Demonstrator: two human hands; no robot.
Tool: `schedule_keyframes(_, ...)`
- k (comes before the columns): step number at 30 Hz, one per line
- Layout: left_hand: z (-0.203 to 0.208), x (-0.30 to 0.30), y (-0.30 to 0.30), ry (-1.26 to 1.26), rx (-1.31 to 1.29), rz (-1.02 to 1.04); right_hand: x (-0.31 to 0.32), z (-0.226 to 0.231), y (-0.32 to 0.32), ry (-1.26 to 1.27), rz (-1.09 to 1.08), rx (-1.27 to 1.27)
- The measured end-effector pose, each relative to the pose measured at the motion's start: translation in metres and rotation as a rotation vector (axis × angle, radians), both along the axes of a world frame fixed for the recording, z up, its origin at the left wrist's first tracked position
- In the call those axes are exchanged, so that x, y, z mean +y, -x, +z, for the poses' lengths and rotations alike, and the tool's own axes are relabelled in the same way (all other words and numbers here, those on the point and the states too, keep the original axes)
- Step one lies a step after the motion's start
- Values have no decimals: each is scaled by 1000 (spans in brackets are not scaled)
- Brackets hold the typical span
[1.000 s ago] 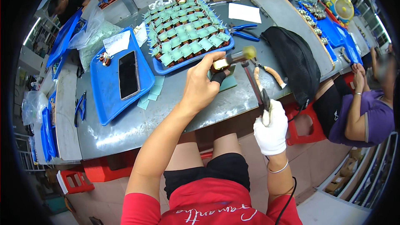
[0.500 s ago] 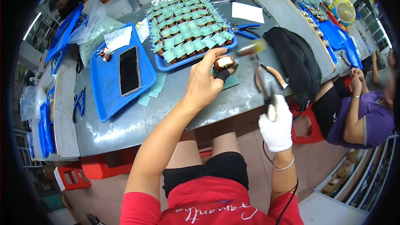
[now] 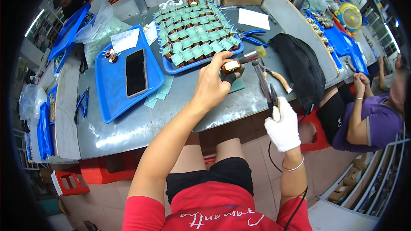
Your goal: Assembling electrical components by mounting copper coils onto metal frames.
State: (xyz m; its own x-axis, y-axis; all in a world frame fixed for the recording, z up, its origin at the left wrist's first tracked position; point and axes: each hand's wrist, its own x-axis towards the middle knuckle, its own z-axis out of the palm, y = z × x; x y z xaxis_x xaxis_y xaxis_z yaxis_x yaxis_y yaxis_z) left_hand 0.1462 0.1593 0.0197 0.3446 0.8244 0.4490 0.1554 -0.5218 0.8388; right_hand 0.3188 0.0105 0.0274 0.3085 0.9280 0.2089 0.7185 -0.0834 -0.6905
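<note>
A person's bare left hand [image 3: 212,83] grips a copper-wound coil [image 3: 231,66] over a green plate [image 3: 238,86] on the metal counter [image 3: 128,130], while the white-gloved right hand [image 3: 282,124] closes around a yellow-tipped hammer [image 3: 260,77] and a dark, pliers-like tool [image 3: 273,94]. The hammer's head hangs just beside the coil; whether they touch cannot be told. Behind, a blue tray [image 3: 201,65] holds rows of coils topped with green squares.

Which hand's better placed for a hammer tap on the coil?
Likely the right hand: it grips the hammer, whose head is beside the coil. The left hand is holding the coil.
</note>
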Motion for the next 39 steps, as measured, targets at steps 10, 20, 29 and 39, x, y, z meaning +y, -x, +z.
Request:
schedule_keyframes(10, 23, -17, 22, -78, 93, 53, 14, 5, -18, 66, -164, -114)
schedule_keyframes(20, 19, -82, 114, 815, -547, -207, 38, -15, -23, -255, -255, -555)
schedule_keyframes(29, -8, -130, 117, 984, -528, -71, -23, 0, 96, 2, 245, 622)
schedule_keyframes(39, -8, -154, 106, 1034, -568, -162, -43, -13, 107, 97, 292, 699)
